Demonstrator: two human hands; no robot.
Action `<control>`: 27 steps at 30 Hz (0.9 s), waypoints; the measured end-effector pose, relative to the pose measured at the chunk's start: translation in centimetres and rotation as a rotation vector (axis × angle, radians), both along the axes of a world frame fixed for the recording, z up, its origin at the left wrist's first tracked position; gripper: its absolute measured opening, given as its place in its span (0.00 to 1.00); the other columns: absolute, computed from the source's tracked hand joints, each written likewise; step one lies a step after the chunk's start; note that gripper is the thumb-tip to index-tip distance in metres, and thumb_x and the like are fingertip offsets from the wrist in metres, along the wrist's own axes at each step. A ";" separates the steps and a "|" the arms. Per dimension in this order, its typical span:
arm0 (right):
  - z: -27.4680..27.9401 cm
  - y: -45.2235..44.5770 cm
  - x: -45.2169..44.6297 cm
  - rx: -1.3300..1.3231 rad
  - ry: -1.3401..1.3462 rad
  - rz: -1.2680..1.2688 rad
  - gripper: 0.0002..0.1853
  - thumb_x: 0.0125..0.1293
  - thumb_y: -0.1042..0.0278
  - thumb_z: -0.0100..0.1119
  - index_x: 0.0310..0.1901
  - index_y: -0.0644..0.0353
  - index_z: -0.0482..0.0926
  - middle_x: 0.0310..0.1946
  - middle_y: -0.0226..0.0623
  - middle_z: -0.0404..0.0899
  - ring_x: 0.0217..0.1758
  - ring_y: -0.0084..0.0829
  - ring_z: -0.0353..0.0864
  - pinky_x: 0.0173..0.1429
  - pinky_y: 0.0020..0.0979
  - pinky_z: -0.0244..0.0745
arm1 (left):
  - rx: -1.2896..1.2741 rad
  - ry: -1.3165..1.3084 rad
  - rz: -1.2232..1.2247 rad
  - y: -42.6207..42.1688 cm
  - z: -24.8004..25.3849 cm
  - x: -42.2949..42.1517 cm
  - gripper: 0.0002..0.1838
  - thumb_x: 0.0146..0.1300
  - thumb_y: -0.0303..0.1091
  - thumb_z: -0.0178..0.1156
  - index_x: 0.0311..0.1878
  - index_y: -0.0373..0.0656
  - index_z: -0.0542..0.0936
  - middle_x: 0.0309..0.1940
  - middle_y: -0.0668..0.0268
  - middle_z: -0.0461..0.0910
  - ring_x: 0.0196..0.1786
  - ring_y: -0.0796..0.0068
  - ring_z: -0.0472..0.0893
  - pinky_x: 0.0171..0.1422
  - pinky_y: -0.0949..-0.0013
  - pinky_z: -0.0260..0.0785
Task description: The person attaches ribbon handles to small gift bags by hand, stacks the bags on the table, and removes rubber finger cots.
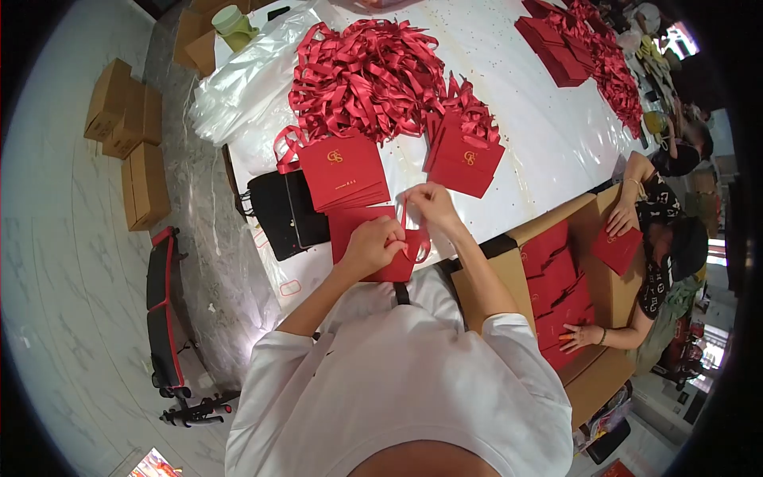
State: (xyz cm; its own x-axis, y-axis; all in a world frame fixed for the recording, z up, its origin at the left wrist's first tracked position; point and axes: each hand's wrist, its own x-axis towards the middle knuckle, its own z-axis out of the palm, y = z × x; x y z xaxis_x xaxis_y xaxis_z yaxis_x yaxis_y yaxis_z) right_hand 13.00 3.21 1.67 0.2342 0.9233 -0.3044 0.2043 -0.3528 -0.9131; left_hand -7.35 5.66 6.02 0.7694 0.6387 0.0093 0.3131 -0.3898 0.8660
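Observation:
A red paper gift bag (354, 221) lies at the table's near edge in front of my body. My left hand (372, 248) rests over it with fingers pinched on its red ribbon handle (421, 248). Just to the right and a little higher, my right hand (433, 207) pinches a strand of ribbon at the bag's edge. Beyond the hands sits a stack of red bags (342, 168) with a gold logo. To its right stands another small stack of bags (465, 159) with ribbon handles.
A big heap of red ribbons (369, 79) covers the table's middle. A black pouch (286, 213) lies at the left, below clear plastic bags (254, 75). At the right, a co-worker's hands (584, 337) are at an open cardboard box (497, 290) holding red bags. More bags (552, 48) lie far right.

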 end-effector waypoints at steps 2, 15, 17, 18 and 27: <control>-1.1 -0.5 0.5 0.230 -0.120 -0.068 0.12 0.66 0.62 0.60 0.38 0.62 0.87 0.32 0.39 0.79 0.36 0.30 0.79 0.42 0.28 0.72 | 0.016 0.031 0.040 0.3 0.0 -0.2 0.09 0.52 0.33 0.69 0.32 0.43 0.78 0.25 0.63 0.77 0.30 0.63 0.80 0.35 0.60 0.70; 2.1 -7.1 -0.1 -0.317 -0.554 0.008 0.26 0.62 0.40 0.62 0.28 0.61 0.84 0.24 0.45 0.83 0.31 0.47 0.84 0.40 0.42 0.77 | -0.031 0.060 0.231 2.5 -0.7 0.1 0.11 0.51 0.32 0.71 0.34 0.42 0.79 0.27 0.63 0.80 0.29 0.68 0.82 0.35 0.65 0.73; -0.3 -7.1 -0.6 -0.312 -0.464 -0.018 0.21 0.58 0.48 0.68 0.27 0.62 0.82 0.24 0.44 0.83 0.31 0.44 0.84 0.39 0.40 0.77 | -0.095 0.030 0.237 2.4 -2.0 0.6 0.10 0.53 0.33 0.70 0.35 0.42 0.79 0.31 0.63 0.80 0.34 0.65 0.81 0.40 0.62 0.73; -0.7 -7.2 -0.9 -0.311 -0.462 -0.018 0.21 0.58 0.48 0.68 0.27 0.62 0.82 0.24 0.44 0.83 0.31 0.44 0.84 0.39 0.40 0.77 | -0.094 0.032 0.237 2.2 -2.4 0.6 0.10 0.53 0.33 0.70 0.35 0.42 0.79 0.31 0.63 0.80 0.34 0.65 0.81 0.40 0.62 0.73; 5.7 -6.4 -2.3 0.316 -0.562 0.138 0.07 0.59 0.70 0.67 0.33 0.61 0.78 0.29 0.40 0.75 0.30 0.41 0.80 0.35 0.35 0.74 | -0.108 0.013 0.217 -0.9 -1.0 1.2 0.11 0.68 0.35 0.59 0.45 0.37 0.81 0.32 0.58 0.80 0.35 0.63 0.81 0.40 0.66 0.72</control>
